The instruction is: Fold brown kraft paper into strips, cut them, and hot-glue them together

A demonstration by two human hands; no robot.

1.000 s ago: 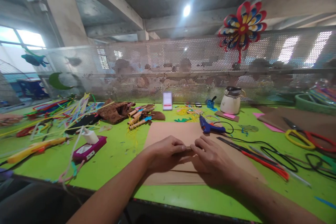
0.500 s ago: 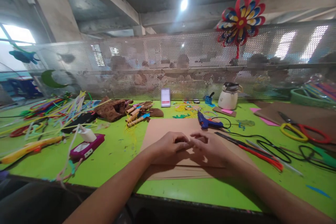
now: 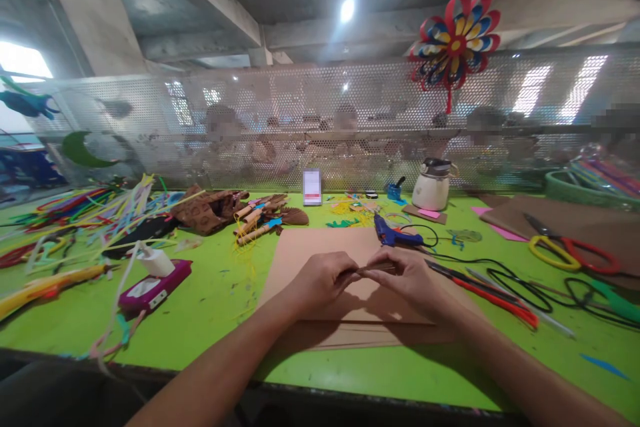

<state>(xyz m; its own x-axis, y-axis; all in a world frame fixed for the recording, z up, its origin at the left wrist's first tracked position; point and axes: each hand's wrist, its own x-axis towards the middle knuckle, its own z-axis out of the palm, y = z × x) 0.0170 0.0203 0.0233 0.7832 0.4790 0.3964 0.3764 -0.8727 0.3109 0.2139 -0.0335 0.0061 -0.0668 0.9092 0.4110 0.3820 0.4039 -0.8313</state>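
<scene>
Between my two hands is a small brown strip (image 3: 376,267), mostly covered by the fingers; I cannot tell whether it is paper or felt. My left hand (image 3: 324,280) pinches its left end between thumb and fingers. At the other end, my right hand (image 3: 411,275) is closed on it, thumb below and fingers above. Both hands hover over a stack of brown cardboard sheets (image 3: 300,247) lying on the green table (image 3: 225,320). A blue glue gun (image 3: 395,233) rests at the stack's far right corner, just beyond my right hand.
Right of the stack lie a red-handled cutter (image 3: 493,293), black cable and scissors (image 3: 570,252). To the left are a purple power strip (image 3: 156,287), a yellow glue gun (image 3: 50,288) and coloured craft stems. A phone (image 3: 312,188) and a kettle (image 3: 431,185) stand before the mesh screen.
My fingers have closed more firmly on the brown strip, and more of it shows between my hands. The whole view has shifted slightly.
</scene>
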